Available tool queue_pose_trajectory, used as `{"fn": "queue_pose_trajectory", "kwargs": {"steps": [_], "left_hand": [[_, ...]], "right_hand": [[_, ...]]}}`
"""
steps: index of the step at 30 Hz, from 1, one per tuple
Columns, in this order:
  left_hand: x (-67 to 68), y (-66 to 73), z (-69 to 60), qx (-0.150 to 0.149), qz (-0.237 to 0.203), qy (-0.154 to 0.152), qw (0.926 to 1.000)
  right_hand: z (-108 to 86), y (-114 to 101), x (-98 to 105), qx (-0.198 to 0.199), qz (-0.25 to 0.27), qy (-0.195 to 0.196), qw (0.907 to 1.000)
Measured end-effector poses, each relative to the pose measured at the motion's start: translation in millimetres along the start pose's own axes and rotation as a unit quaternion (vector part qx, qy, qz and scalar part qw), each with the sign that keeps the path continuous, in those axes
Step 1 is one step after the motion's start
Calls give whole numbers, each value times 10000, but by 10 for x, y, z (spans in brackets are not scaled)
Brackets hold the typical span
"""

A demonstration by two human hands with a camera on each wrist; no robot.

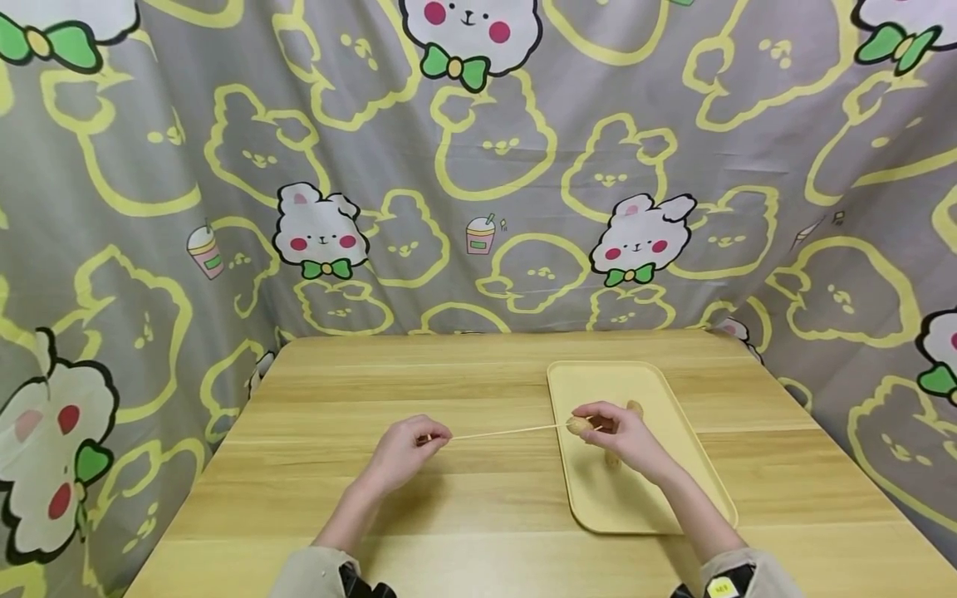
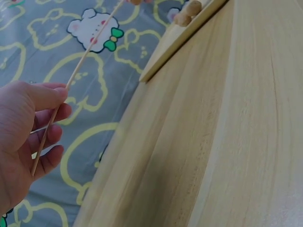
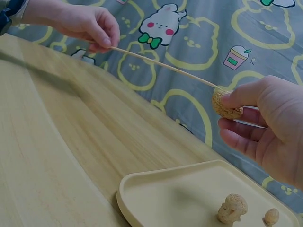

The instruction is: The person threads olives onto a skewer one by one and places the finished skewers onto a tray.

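Note:
My left hand [image 1: 407, 448] pinches a thin wooden skewer [image 1: 508, 432] between thumb and fingers; in the left wrist view its lower end lies across the palm of the hand [image 2: 28, 123]. A brown, wrinkled, roundish piece [image 3: 227, 104] is held by the thumb and fingers of my right hand [image 3: 274, 123], at the skewer's far end. Whether the tip has gone into the piece cannot be told. Both hands are raised, the right one above the yellow tray [image 1: 650, 507]. More brown pieces [image 3: 233, 208] lie on the tray, partly hidden by my right hand in the head view.
The tray stands on the right half of a light wooden table [image 1: 478, 515]. A grey curtain [image 1: 508, 282] with yellow outlines and white cartoon animals hangs behind the table and at both sides.

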State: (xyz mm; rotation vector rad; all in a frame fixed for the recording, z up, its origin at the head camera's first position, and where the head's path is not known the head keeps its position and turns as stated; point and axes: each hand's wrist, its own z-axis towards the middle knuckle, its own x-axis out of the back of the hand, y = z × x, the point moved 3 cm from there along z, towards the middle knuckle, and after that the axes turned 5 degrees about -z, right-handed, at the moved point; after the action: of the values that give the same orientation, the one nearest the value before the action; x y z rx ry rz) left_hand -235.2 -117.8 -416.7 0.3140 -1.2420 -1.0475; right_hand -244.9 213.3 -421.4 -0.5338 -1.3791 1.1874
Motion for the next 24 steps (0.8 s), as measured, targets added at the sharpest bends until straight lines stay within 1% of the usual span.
{"fn": "queue_pose_trajectory", "kwargs": {"steps": [10, 17, 20, 24], "left_hand": [[22, 7, 4, -62, 138, 100, 9998], [22, 16, 4, -114, 283, 59, 9995], [20, 21, 5, -124, 275, 60, 9995], [14, 22, 3, -90, 137, 83, 9998]], "right_hand": [[-15, -4, -5, 116, 83, -78, 9999], [-22, 4, -23, 306, 357, 84, 9989], [-31, 5, -29, 307, 460, 122, 9984], [-44, -6, -33, 317, 486, 126, 9982]]}}
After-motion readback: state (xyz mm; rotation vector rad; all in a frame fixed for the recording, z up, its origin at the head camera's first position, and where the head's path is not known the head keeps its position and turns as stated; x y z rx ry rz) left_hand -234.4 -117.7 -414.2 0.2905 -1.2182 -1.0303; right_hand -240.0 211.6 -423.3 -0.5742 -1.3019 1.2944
